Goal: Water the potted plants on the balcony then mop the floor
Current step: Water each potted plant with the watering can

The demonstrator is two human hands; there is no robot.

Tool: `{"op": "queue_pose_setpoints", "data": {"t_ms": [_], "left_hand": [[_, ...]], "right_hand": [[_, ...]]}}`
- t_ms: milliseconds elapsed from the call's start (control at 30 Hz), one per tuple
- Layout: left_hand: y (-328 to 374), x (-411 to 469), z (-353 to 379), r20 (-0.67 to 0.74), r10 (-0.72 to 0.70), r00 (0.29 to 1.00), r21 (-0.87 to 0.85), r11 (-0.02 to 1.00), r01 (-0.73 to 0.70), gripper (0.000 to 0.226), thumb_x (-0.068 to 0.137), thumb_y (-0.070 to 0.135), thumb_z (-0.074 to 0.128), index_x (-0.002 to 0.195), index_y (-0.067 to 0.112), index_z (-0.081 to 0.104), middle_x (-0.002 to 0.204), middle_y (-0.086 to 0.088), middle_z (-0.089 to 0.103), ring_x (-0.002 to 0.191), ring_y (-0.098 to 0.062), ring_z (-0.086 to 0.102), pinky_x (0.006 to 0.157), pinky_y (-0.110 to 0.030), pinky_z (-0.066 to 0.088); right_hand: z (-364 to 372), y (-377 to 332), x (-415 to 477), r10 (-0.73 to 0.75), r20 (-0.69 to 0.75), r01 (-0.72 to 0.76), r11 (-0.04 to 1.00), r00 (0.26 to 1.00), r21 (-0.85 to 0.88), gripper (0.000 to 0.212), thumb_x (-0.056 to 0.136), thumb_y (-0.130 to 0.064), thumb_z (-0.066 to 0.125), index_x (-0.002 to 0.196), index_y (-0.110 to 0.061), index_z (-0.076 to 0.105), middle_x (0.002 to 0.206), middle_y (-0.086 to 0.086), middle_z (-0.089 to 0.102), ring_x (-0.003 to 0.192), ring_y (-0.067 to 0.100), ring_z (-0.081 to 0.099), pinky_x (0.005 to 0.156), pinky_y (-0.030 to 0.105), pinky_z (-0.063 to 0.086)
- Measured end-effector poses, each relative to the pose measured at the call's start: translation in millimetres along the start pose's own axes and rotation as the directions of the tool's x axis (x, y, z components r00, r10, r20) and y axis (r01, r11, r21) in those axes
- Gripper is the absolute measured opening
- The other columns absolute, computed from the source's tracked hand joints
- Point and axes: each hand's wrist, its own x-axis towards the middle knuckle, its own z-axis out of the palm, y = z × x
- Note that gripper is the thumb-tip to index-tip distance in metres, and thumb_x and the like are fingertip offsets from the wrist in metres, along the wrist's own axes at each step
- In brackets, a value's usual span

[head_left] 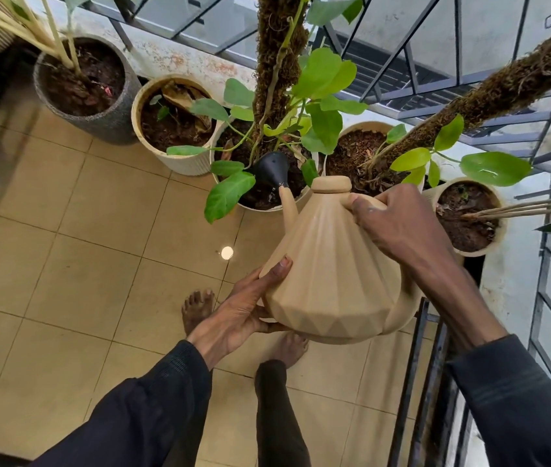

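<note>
A beige ribbed watering can [331, 264] is tilted forward in both my hands. My right hand [399, 224] grips its handle near the lid. My left hand [250, 308] supports the base from below. The can's black spout head [272, 170] hangs over the soil of a white pot [260, 205] holding a leafy plant on a moss pole [277, 62]. Water glistens on the soil under the spout.
A row of pots lines the railing: a grey pot [112, 119], a cream ribbed pot [186, 161], another white pot [365, 128] with a leaning moss pole, a small pot [496, 244] at right. Tan floor tiles [82, 230] lie below, my bare feet [198, 308] on them. Metal railing [412, 382] runs at right.
</note>
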Motion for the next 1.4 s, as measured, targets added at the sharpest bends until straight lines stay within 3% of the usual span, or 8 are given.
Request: {"op": "queue_pose_setpoints", "data": {"t_ms": [333, 600, 833, 900, 967, 1100, 1300, 1400], "left_hand": [[-0.5, 2.0, 0.2, -0.007, 0.005, 1.0, 0.038, 0.999, -0.005, 0.104, 0.03, 0.061, 0.099, 0.124, 0.027, 0.071, 0.121, -0.012, 0.07, 0.112, -0.041, 0.065, 0.074, -0.054, 0.061], [-0.4, 1.8, 3.5, -0.023, 0.006, 1.0, 0.045, 0.999, -0.005, 0.108, 0.031, 0.061, 0.099, 0.128, 0.025, 0.068, 0.125, -0.014, 0.068, 0.114, -0.043, 0.064, 0.075, -0.055, 0.061], [-1.5, 0.2, 4.4, -0.06, 0.041, 0.997, 0.066, 0.997, -0.037, 0.12, 0.033, 0.057, 0.101, 0.14, 0.026, 0.057, 0.129, -0.012, 0.067, 0.114, -0.038, 0.065, 0.08, -0.058, 0.061], [-2.8, -1.3, 4.1, -0.06, 0.078, 0.995, 0.089, 0.993, -0.072, 0.103, 0.044, 0.051, 0.099, 0.137, 0.032, 0.058, 0.132, -0.009, 0.064, 0.114, -0.035, 0.065, 0.082, -0.058, 0.061], [-2.5, -3.0, 2.9, -0.067, 0.137, 0.988, 0.121, 0.984, -0.128, 0.082, 0.053, 0.044, 0.098, 0.125, 0.042, 0.059, 0.134, -0.004, 0.061, 0.113, -0.03, 0.064, 0.078, -0.052, 0.063], [-0.3, 0.8, -2.0, -0.101, 0.26, 0.96, 0.255, 0.94, -0.227, 0.126, 0.043, 0.05, 0.094, 0.155, 0.04, 0.036, 0.137, 0.004, 0.056, 0.115, -0.023, 0.062, 0.07, -0.037, 0.064], [-1.7, 2.1, -9.0, -0.079, 0.433, 0.898, 0.421, 0.831, -0.364, 0.145, 0.032, 0.064, 0.093, 0.159, 0.035, 0.029, 0.139, 0.008, 0.053, 0.124, -0.009, 0.053, 0.102, -0.036, 0.055], [-2.4, 2.1, -11.6, -0.064, 0.483, 0.873, 0.463, 0.79, -0.402, 0.146, 0.032, 0.067, 0.09, 0.16, 0.034, 0.027, 0.144, 0.006, 0.049, 0.126, -0.009, 0.05, 0.095, -0.018, 0.047]], "right_hand": [[0.9, 3.8, -0.8, -0.015, 0.002, 0.015, 0.999, 1.0, 0.032, 0.059, 0.098, -0.05, 0.065, 0.085, 0.008, 0.071, 0.071, 0.017, 0.066, 0.061, 0.027, 0.051, 0.053, 0.034, 0.034], [0.6, 7.8, 0.5, -0.028, -0.029, 0.029, 1.0, 0.999, 0.006, 0.057, 0.097, -0.05, 0.064, 0.086, 0.005, 0.072, 0.079, 0.021, 0.071, 0.071, 0.037, 0.064, 0.054, 0.034, 0.037], [1.6, 16.4, -11.4, -0.02, -0.018, 0.021, 0.998, 1.0, 0.056, 0.054, 0.098, -0.045, 0.062, 0.079, 0.005, 0.071, 0.063, 0.009, 0.058, 0.056, 0.023, 0.048, 0.051, 0.033, 0.032], [2.8, 20.9, -17.5, 0.019, -0.023, -0.017, 0.996, 1.0, 0.089, 0.057, 0.093, -0.045, 0.062, 0.075, 0.009, 0.064, 0.058, 0.006, 0.051, 0.052, 0.022, 0.042, 0.051, 0.033, 0.031], [6.6, 27.2, -22.4, 0.066, -0.019, -0.062, 0.984, 0.998, 0.167, 0.062, 0.084, -0.051, 0.059, 0.073, 0.01, 0.062, 0.055, 0.006, 0.049, 0.05, 0.022, 0.041, 0.052, 0.034, 0.035], [14.4, 41.4, -29.8, 0.156, -0.012, -0.149, 0.959, 0.988, 0.239, 0.075, 0.081, -0.064, 0.059, 0.075, 0.01, 0.062, 0.056, 0.006, 0.051, 0.051, 0.021, 0.044, 0.054, 0.037, 0.038], [25.4, 52.7, -37.1, 0.167, -0.032, -0.147, 0.931, 0.985, 0.335, 0.093, 0.085, -0.08, 0.052, 0.073, 0.012, 0.054, 0.054, 0.006, 0.048, 0.051, 0.021, 0.043, 0.056, 0.036, 0.038], [31.0, 53.6, -40.1, 0.156, -0.068, -0.121, 0.922, 0.985, 0.369, 0.094, 0.085, -0.08, 0.051, 0.07, 0.014, 0.055, 0.053, 0.009, 0.049, 0.05, 0.021, 0.044, 0.054, 0.036, 0.038]]}}
